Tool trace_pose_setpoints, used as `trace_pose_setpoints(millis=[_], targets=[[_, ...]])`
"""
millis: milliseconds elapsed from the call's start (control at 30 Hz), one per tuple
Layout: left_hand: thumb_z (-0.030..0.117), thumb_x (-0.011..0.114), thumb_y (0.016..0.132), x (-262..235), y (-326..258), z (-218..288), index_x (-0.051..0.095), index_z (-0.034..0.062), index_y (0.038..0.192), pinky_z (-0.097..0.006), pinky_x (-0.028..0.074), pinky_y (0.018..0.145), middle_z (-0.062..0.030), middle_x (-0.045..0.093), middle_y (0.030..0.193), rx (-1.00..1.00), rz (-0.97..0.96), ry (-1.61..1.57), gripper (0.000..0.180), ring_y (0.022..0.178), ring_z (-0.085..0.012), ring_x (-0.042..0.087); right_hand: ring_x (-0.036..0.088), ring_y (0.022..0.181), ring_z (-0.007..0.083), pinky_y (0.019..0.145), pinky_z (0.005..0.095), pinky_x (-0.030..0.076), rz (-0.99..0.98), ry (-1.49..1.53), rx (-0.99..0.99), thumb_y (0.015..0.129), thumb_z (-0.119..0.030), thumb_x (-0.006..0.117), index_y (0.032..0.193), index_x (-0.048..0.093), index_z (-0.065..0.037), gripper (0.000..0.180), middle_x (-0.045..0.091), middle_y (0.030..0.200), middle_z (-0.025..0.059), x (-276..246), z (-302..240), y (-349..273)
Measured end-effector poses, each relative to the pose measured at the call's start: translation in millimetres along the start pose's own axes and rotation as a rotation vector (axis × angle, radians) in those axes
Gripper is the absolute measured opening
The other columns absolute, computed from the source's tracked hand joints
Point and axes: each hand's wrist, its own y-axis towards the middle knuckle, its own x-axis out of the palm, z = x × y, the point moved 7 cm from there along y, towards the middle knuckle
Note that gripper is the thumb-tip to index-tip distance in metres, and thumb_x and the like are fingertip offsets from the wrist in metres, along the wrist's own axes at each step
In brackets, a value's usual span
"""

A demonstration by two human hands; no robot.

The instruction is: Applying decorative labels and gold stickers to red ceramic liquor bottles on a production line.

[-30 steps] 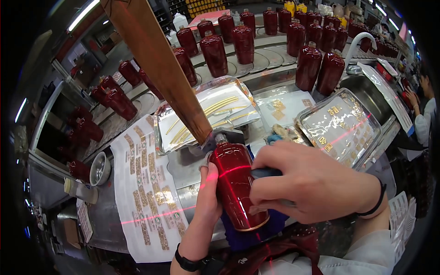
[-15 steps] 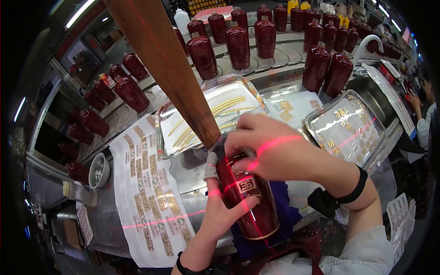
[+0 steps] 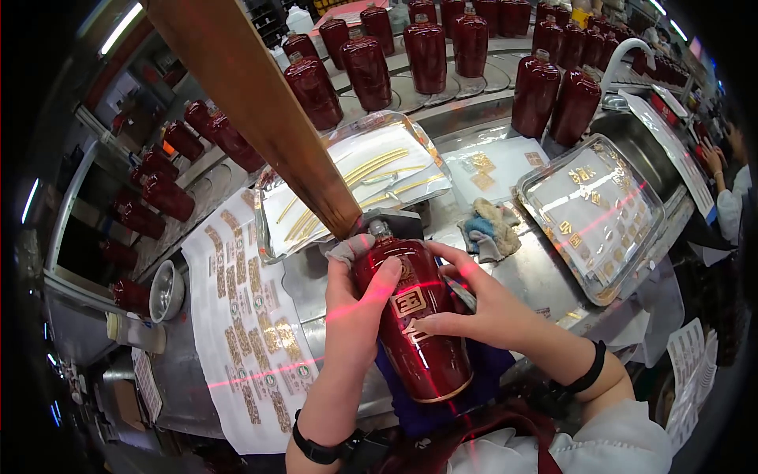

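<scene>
Just above the lower edge of my view, the red bottle [image 3: 430, 367] lies tilted on a purple cloth [image 3: 488, 365], neck pointing away. I see the left hand [image 3: 351, 310] curled round its shoulder, thumb pressed on the front; that grip is closed on the glass. At the right hand [image 3: 501, 314], the thumb rests on the lower of the gold characters [image 3: 408, 302] and the forefinger reaches the bottle's side; its grip seems closed on a slim dark tool [image 3: 461, 294], though the other fingers are hidden from me.

From this distance I judge the bottle stiff, fairly heavy, slick and breakable. I'd take it by the shoulder and lower sides, clear of the thin gold pieces, letting the cloth bear the weight.

Beyond, on the metal desk [image 3: 525, 288], I have a crumpled rag [image 3: 499, 231], a white sheet with gold patterned strips [image 3: 241, 312] to the left, a tray of long gold strips [image 3: 264, 237] and another of small gold pieces [image 3: 591, 299]. Farthest off stand rows of dark red bottles [image 3: 426, 57].
</scene>
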Motion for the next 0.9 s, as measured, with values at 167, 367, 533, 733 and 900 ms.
trace_pose_setpoints(millis=[167,367,533,733,900], targets=[[0.009,0.065,0.085,0.4,-1.9,1.6,0.044,0.0049,0.12,-0.029,0.047,0.086,-0.0092,0.056,0.109,0.0,0.033,0.05,0.041,0.098,-0.0149,0.056,0.039,0.125,0.0296,0.102,0.0416,0.035,-0.021,0.038,0.007,0.069,-0.043,0.079,0.141,0.026,-0.003,0.098,0.041,0.133,0.0208,1.6,2.4,-0.8],[0.011,0.058,0.091,-2.7,-2.3,0.6,0.045,0.0054,0.12,-0.03,0.047,0.086,-0.009,0.055,0.113,-0.041,-0.04,-0.127,0.032,0.099,-0.0147,0.055,0.038,0.125,0.028,0.102,0.0399,0.032,-0.078,0.275,0.138,0.075,-0.041,0.075,0.142,0.028,-0.009,0.088,0.045,0.127,0.0216,-0.6,3.4,1.4],[0.01,0.062,0.087,-1.2,-2.2,-0.7,0.045,0.0056,0.12,-0.031,0.046,0.089,-0.0091,0.056,0.114,-0.014,-0.05,-0.012,0.038,0.102,-0.0154,0.055,0.04,0.125,0.0302,0.102,0.0434,0.035,-0.067,0.079,0.013,0.068,-0.042,0.08,0.144,0.021,-0.008,0.101,0.043,0.129,0.0225,2.8,4.2,-0.2],[0.01,0.063,0.087,-0.1,-3.2,0.9,0.044,0.0055,0.122,-0.031,0.046,0.09,-0.0088,0.055,0.114,-0.021,-0.047,0.0,0.04,0.103,-0.0158,0.055,0.039,0.126,0.0314,0.1,0.0446,0.038,-0.083,0.084,0.03,0.065,-0.042,0.082,0.145,0.018,-0.008,0.107,0.04,0.131,0.0232,2.2,6.3,0.8],[0.008,0.058,0.09,0.4,-3.2,2.5,0.043,0.0052,0.122,-0.03,0.046,0.09,-0.008,0.055,0.115,-0.06,-0.06,-0.138,0.036,0.103,-0.0159,0.054,0.039,0.126,0.0317,0.103,0.044,0.033,-0.079,0.068,-0.008,0.065,-0.043,0.082,0.145,0.018,-0.009,0.108,0.039,0.133,0.0218,0.7,5.9,1.4]])
